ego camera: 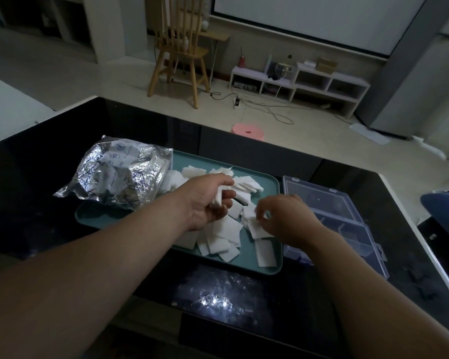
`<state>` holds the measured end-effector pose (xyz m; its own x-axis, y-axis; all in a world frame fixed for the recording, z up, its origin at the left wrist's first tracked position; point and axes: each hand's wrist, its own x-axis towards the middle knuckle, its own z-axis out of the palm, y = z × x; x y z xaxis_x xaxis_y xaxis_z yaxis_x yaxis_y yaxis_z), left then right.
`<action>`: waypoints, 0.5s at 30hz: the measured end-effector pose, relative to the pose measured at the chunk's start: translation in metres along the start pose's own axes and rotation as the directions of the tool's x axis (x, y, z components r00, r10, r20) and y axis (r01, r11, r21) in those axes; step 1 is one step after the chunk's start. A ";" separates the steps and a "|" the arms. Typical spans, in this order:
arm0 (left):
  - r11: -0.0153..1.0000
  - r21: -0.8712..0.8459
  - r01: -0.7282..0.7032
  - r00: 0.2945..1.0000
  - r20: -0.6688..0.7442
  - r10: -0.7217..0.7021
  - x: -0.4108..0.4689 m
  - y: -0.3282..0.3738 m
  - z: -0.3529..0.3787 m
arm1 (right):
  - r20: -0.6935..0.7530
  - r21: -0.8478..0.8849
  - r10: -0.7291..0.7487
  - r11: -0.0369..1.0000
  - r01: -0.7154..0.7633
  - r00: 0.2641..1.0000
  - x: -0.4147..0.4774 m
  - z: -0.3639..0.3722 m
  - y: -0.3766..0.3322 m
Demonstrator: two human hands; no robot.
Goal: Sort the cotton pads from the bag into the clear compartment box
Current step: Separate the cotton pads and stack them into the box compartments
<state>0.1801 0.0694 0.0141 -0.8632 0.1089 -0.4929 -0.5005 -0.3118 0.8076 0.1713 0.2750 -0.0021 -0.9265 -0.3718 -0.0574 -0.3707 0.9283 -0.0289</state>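
Observation:
Several white square cotton pads (227, 230) lie in a loose heap on a teal tray (266, 270). A crinkled silver bag (119, 174) rests on the tray's left end, partly on the table. My left hand (205, 200) is over the heap, curled around a small stack of pads. My right hand (285, 216) hovers at the heap's right side and pinches a pad between thumb and fingertips. The clear compartment box (347, 224) lies open just right of the tray, with no pads visible in it.
The tray, bag and box sit on a glossy black table (36, 182) whose far edge is close behind them. Beyond it are a pink stool (248, 132), a wooden chair (180, 53) and a low white shelf (298, 81) on the floor.

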 end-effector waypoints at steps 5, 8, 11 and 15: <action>1.000 0.006 0.000 1.000 0.002 0.000 -0.002 0.000 0.003 | 0.097 0.109 0.042 0.993 -0.053 0.994 -0.005 0.000 -0.001; 1.000 0.010 0.008 1.000 0.003 -0.008 -0.003 -0.001 0.004 | 0.093 0.098 0.030 0.994 -0.039 0.995 0.000 0.002 -0.004; 1.000 0.017 0.006 1.000 -0.002 -0.006 -0.003 -0.003 0.004 | 0.022 0.024 0.007 1.000 -0.008 1.000 0.004 0.006 -0.008; 0.998 0.051 -0.021 1.000 0.000 0.021 -0.002 -0.005 0.004 | -0.122 0.116 0.095 0.990 -0.080 0.988 0.006 0.006 -0.004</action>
<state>0.1841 0.0746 0.0128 -0.8737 0.1020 -0.4757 -0.4848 -0.2655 0.8334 0.1675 0.2694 -0.0088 -0.9583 -0.2789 0.0618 -0.2850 0.9483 -0.1395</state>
